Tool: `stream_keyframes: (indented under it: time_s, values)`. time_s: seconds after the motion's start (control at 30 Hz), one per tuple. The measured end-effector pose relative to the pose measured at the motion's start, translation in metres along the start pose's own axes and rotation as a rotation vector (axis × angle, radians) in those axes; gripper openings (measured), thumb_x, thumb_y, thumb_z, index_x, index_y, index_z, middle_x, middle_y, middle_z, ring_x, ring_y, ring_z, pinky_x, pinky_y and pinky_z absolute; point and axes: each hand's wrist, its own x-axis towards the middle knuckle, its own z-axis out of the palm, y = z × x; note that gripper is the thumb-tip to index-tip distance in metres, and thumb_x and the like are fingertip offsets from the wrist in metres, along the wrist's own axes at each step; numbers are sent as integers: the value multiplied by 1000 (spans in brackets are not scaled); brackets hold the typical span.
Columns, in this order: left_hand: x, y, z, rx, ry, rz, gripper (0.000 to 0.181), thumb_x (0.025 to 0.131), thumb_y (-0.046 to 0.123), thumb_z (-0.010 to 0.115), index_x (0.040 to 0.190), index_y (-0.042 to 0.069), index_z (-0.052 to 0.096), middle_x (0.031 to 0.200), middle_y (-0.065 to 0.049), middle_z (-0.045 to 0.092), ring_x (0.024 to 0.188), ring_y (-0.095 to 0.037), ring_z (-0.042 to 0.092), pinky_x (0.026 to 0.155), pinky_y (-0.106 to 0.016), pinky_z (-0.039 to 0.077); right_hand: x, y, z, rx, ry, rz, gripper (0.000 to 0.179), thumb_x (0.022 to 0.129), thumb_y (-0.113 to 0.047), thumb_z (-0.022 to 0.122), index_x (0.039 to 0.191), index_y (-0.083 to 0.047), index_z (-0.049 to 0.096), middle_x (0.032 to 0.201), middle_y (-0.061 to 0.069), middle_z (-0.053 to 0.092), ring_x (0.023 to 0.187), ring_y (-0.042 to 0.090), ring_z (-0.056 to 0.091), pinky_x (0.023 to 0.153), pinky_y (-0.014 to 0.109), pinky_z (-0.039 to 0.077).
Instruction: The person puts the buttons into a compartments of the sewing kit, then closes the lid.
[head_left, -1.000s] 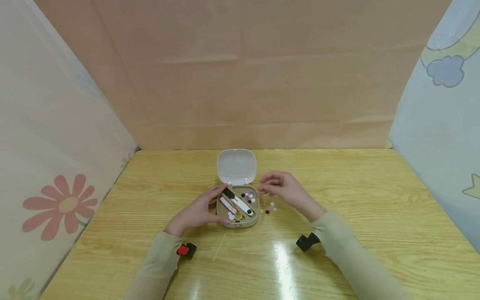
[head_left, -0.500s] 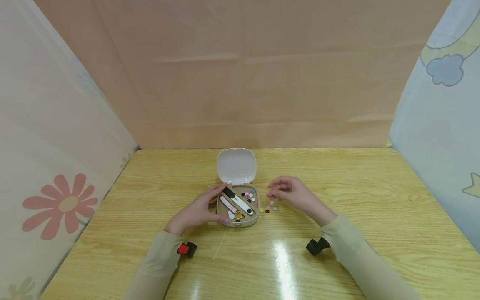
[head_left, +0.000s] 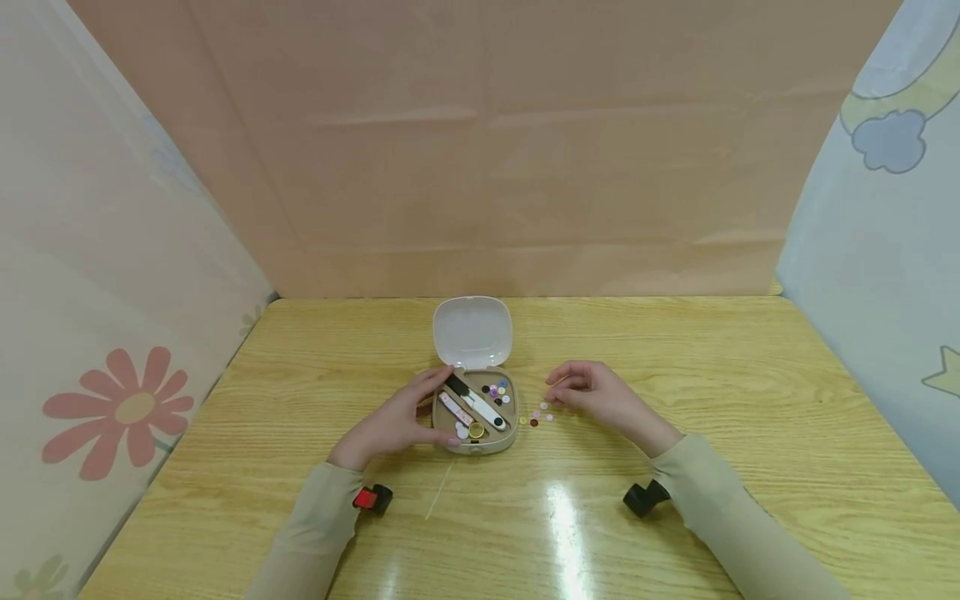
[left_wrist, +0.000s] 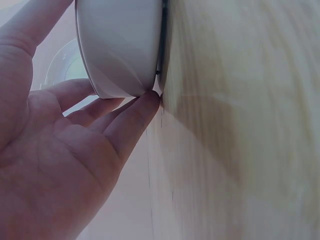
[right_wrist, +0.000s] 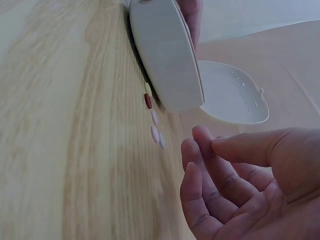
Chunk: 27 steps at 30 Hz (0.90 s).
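A small beige sewing box (head_left: 513, 437) stands with its white lid (head_left: 472, 333) raised at the back. My left hand (head_left: 390, 425) holds its left side, thumb at the front and fingers toward the back. Inside lie a black-and-white tool (head_left: 480, 406), a pink-patterned strip (head_left: 455, 409), a gold ring (head_left: 476, 430) and several small buttons (head_left: 501, 391). More buttons (head_left: 535, 422) lie on the table right of the box. My right hand (head_left: 600, 398) hovers just beyond them, fingers loosely curled, thumb touching the index finger (right_wrist: 201, 137); nothing shows between them.
A thin pale strip (head_left: 438, 492) lies on the wooden table (head_left: 337, 333) in front of the box. An orange-brown backdrop (head_left: 480, 167) rises behind the table, with patterned sheets on both sides.
My right hand has moved right and slightly toward me, away from the box to the loose buttons. The left hand stays on the box, which has not moved.
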Motion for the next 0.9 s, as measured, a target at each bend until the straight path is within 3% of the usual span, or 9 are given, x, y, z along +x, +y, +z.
stream_keyframes:
  time_s: [0.4,0.9]
  values:
    - [1,-1,0,3,2,3,99,74,12,84,151,2,23,154,-16,20,137,-32,28,107,-48,34,-3,5,-1,-5,-19,19,20,93,2,56,112,11,57,99,21,68,90,32,64,73,35,55]
    - [2,-3,0,6,10,0,99,73,12,84,150,2,24,154,-16,21,137,-30,27,108,-47,32,0,12,-1,-23,-49,-1,22,89,6,61,109,10,57,97,20,68,92,30,65,75,27,54]
